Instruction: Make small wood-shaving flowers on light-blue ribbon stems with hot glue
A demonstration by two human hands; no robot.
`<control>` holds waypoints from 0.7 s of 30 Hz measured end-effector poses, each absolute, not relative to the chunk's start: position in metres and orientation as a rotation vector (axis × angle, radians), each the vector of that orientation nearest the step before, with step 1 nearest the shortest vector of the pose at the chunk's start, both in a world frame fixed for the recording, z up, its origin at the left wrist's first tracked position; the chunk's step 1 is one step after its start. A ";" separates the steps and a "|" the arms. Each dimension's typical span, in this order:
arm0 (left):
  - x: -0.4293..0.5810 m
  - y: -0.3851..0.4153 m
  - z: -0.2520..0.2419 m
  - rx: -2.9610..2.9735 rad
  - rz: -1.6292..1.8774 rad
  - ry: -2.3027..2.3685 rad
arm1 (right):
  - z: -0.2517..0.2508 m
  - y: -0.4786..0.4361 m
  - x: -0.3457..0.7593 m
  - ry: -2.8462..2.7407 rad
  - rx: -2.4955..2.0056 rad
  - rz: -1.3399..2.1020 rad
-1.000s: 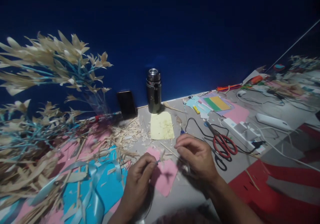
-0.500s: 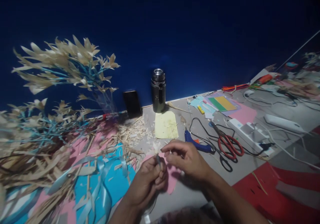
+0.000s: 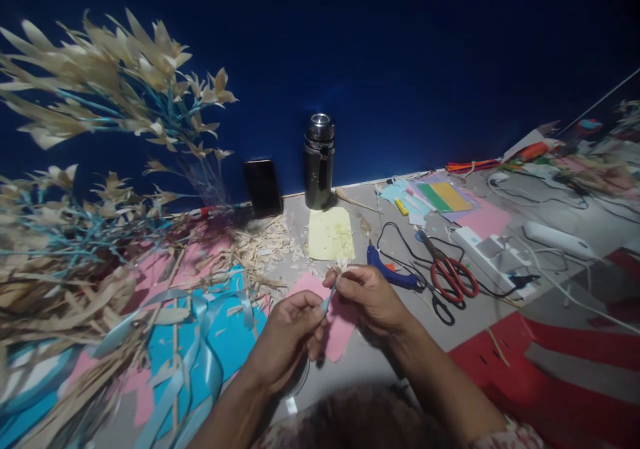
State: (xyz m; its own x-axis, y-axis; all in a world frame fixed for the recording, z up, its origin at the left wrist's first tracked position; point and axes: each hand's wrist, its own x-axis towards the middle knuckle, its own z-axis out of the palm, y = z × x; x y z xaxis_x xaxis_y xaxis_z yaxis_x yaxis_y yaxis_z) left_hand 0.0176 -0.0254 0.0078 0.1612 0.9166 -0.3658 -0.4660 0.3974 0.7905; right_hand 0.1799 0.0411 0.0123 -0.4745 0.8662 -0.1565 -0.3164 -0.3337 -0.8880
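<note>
My left hand (image 3: 289, 331) is closed in a pinch around the lower end of a thin pale stem (image 3: 329, 298) wrapped in light blue. My right hand (image 3: 369, 298) pinches the stem's upper end, where a small dry leaf piece (image 3: 342, 264) sticks up. Both hands meet just above a pink paper sheet (image 3: 334, 332) on the grey table (image 3: 480, 325). A blue glue gun (image 3: 389, 272) lies just right of my right hand. Red-handled scissors (image 3: 449, 274) lie further right.
Dried-leaf branches with blue stems (image 3: 95, 149) fill the left side, over blue paper and pale ribbon (image 3: 200, 355). A black flask (image 3: 319, 162) and a phone (image 3: 263, 187) stand against the dark blue wall. Yellow paper (image 3: 330, 233), coloured sheets (image 3: 440, 199), a power strip (image 3: 493, 252) and cables lie right.
My hands came together on the stem; the right hand moved left from the table towards the left hand. The glue gun, hidden a second ago, is uncovered. The camera tilted slightly.
</note>
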 end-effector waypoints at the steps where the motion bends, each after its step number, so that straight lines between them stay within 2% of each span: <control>1: 0.018 -0.026 0.009 0.608 1.077 1.003 | 0.011 0.041 0.179 -1.029 -0.833 1.904; 5: 0.016 -0.026 0.017 0.853 1.124 1.304 | 0.004 0.038 0.174 -0.934 -0.854 1.906; 8: 0.013 -0.022 0.023 1.119 1.151 1.507 | -0.003 0.038 0.181 -1.102 -0.895 1.814; 10: 0.010 -0.019 0.023 1.221 1.118 1.592 | -0.007 0.043 0.197 -1.392 -0.995 1.573; 15: 0.002 -0.008 0.016 1.360 1.036 1.746 | -0.024 0.063 0.258 -2.125 -1.448 0.423; 17: 0.001 -0.003 0.014 1.405 1.039 1.774 | -0.031 0.067 0.273 -2.325 -1.555 0.202; 21: -0.002 0.006 0.015 1.428 1.058 1.792 | -0.039 0.068 0.277 -2.462 -1.659 0.082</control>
